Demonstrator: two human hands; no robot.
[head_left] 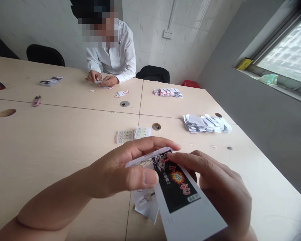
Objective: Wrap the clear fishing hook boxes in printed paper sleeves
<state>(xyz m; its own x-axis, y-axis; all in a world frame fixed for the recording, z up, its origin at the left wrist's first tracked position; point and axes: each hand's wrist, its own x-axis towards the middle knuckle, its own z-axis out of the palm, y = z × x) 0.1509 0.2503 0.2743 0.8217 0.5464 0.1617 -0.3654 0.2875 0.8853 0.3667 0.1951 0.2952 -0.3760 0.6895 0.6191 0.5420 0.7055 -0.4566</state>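
At the near edge of view, a printed card [197, 219], white with a black panel, slants down from a clear case [143, 163] with small metallic pieces showing inside; whether the card sits in the case or against it, I cannot tell. The right hand [222, 187] holds the card along its right side, index finger laid on the upper corner, other fingers bent behind, thumb hidden. The left hand [115, 170] grips the case, its fingers curled over the far edge and its thumb pressed on the front, with the tip at the card's left edge. Below the case, a white paper [149, 214] shows above the worktop [52, 150].

Just beyond the hands stand two filled cases [124, 136], side by side. To the right lie a small square card [214, 147] and a small dark piece [230, 147], with a spread pile of white papers [205, 124] behind them.

Farther off, pink cutters [36, 100] lie to the left and a pile of red-edged papers [167, 92] to the right. Across the worktop, a co-worker in a white shirt [126, 53] holds a small flat item in both hands, near stacked cases [51, 81].
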